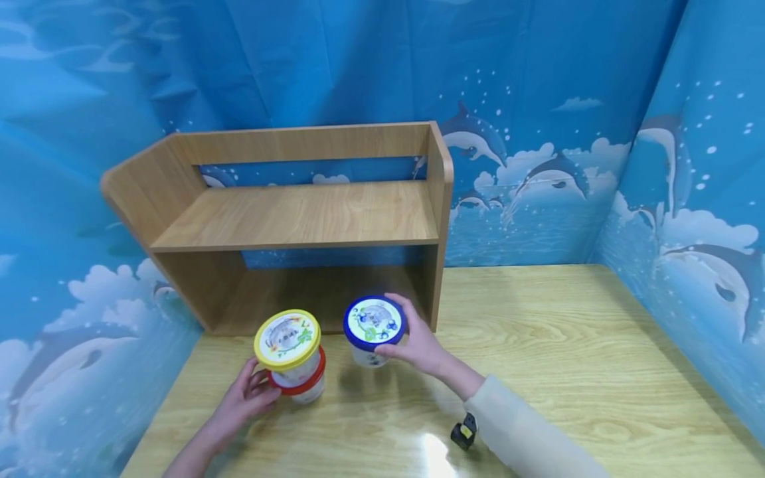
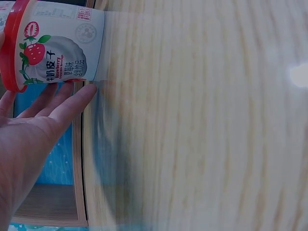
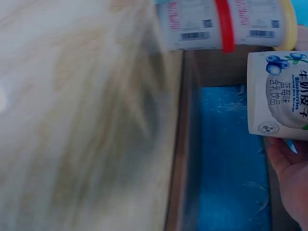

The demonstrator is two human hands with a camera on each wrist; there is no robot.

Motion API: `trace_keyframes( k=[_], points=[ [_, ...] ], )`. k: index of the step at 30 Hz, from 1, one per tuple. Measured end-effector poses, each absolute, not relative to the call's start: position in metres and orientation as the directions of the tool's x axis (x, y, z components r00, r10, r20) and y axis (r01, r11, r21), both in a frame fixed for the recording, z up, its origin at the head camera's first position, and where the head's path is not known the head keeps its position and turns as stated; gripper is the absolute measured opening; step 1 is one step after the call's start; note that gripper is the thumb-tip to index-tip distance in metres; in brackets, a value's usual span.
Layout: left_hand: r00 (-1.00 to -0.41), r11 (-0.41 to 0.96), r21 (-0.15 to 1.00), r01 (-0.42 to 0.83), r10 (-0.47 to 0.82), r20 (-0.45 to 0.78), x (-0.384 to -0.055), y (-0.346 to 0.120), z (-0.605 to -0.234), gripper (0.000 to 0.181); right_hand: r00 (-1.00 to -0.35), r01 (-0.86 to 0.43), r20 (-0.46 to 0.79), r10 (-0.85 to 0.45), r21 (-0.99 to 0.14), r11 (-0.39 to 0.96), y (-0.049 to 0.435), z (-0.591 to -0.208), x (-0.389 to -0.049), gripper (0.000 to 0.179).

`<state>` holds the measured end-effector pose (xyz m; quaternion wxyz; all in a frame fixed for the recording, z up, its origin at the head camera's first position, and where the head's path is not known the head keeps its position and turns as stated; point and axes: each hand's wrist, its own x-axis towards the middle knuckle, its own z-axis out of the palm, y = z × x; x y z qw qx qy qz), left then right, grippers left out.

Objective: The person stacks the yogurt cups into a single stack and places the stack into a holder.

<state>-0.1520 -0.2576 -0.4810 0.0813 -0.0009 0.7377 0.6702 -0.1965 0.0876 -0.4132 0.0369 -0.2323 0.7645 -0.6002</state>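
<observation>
A yellow-lidded tub (image 1: 288, 340) stands on top of a red-lidded strawberry tub (image 1: 309, 390), both at the front left of the shelf. My left hand (image 1: 242, 400) holds the strawberry tub by its left side, thumb and fingers around the red rim. In the left wrist view, fingers (image 2: 72, 103) lie along the printed wall of the strawberry tub (image 2: 62, 45). My right hand (image 1: 418, 342) grips a blue-lidded blueberry tub (image 1: 372, 325) from its right, thumb at the near side of the lid. This tub is upright, lifted above the table, just right of the stack.
A two-level wooden shelf (image 1: 299, 216) stands behind the tubs on the wooden table (image 1: 538, 345). Its right side panel (image 1: 439, 245) rises behind my right hand. Blue dolphin-print cloth (image 1: 526, 133) covers the back and both sides.
</observation>
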Motion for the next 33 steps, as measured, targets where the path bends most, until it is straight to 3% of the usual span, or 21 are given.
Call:
trace_keyframes(
  k=[9,27,33],
  points=[
    [-0.988,0.083,0.993,-0.083,0.126,-0.093,-0.153,-0.26,-0.482,0.057,-0.876,-0.372,0.292,-0.384,-0.915,0.154,0.085,-0.413,-0.218,0.097],
    [-0.985,0.079,0.992,-0.095,0.136,-0.105,-0.153,-0.26,-0.482,0.061,-0.785,-0.54,0.45,-0.426,-0.834,0.114,0.061,-0.359,-0.234,0.105],
    [-0.985,0.077,0.994,-0.074,0.147,-0.085,-0.152,-0.26,-0.483,0.058,-0.77,-0.538,0.459,-0.442,-0.84,0.065,0.045,-0.349,-0.234,0.099]
  ],
)
